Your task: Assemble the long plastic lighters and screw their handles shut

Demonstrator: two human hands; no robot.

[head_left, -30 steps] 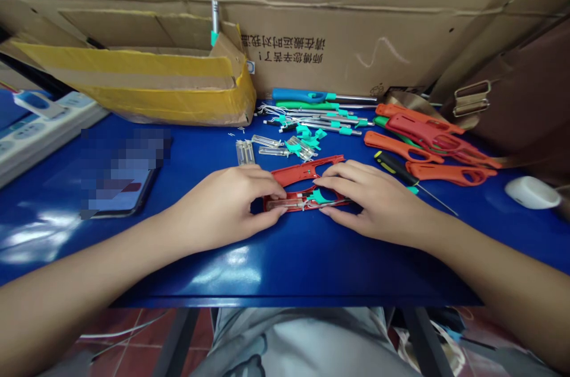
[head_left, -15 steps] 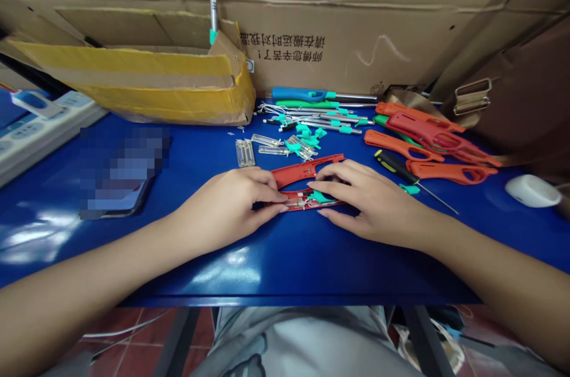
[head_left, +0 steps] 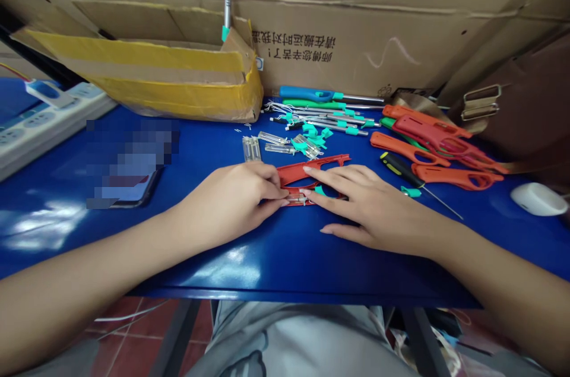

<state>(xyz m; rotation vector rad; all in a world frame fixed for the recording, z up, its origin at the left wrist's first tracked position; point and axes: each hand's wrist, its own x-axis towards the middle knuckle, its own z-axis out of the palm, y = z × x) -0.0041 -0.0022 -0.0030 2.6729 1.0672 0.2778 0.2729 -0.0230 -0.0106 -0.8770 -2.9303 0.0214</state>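
Note:
Two halves of a red stick-lighter casing lie in the middle of the blue table. My left hand [head_left: 243,196] pinches the left end of the lower casing half [head_left: 291,203], which holds a clear fuel tank [head_left: 297,199] and a teal piece [head_left: 319,190]. Spread over its right part is my right hand [head_left: 369,199], with fingers apart. One of its fingertips touches the upper casing half [head_left: 294,171], another the fuel tank area. The fingers hide much of the inside.
Several clear fuel tanks [head_left: 252,149] and metal lighter tubes [head_left: 327,119] lie behind. Orange casings [head_left: 405,148], a screwdriver [head_left: 401,168] and a white mouse [head_left: 538,199] are rightward. Leftward are a phone [head_left: 133,187], a power strip [head_left: 40,122] and a yellow-taped carton [head_left: 178,95].
My right hand has stretched its fingers leftward across the casing halves, covering more of the teal piece. My left hand keeps its pinch. The whole view has shifted slightly.

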